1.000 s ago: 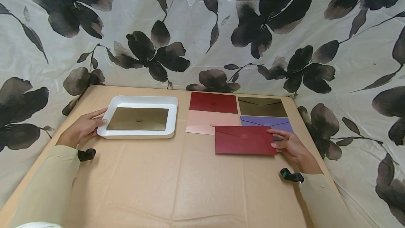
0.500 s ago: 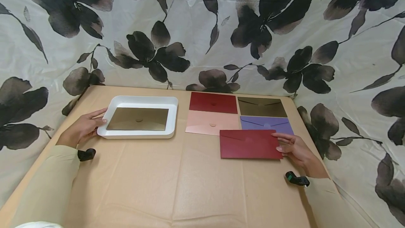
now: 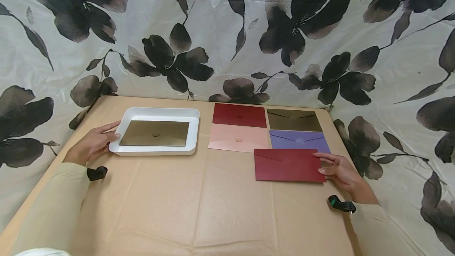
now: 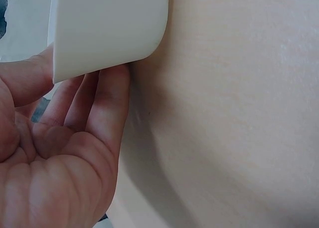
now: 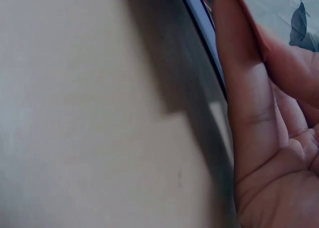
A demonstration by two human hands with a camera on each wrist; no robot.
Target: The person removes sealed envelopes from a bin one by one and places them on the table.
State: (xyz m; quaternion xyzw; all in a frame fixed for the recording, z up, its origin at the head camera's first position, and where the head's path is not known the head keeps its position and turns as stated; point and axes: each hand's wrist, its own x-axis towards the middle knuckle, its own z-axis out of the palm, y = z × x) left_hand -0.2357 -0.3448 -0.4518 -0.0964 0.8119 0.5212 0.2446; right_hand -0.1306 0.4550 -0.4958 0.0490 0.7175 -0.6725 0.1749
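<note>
My right hand [image 3: 343,177] pinches a red envelope [image 3: 288,165] at its right edge, thumb on the near face. The envelope is above the table, its upper edge close to the lower side of the purple envelope [image 3: 302,139]. In the right wrist view, a thin red edge of the envelope [image 5: 256,31] shows between thumb and finger. My left hand [image 3: 94,141] grips the left side of a white tray [image 3: 161,113]. The left wrist view has the thumb at the rim and fingertips [image 4: 112,83] under the tray wall [image 4: 109,28]. A gold-brown envelope [image 3: 154,132] lies inside the tray.
Back right on the tan-covered table [image 3: 199,208] lie a dark red envelope [image 3: 239,115], a pink envelope [image 3: 236,136] and a dark gold envelope [image 3: 293,120], edge to edge with the purple one. Floral cloth [image 3: 220,31] lies beyond the table's back edge.
My right hand has drawn the red envelope right and toward me, uncovering more of the purple envelope. The left hand and the tray have stayed in place.
</note>
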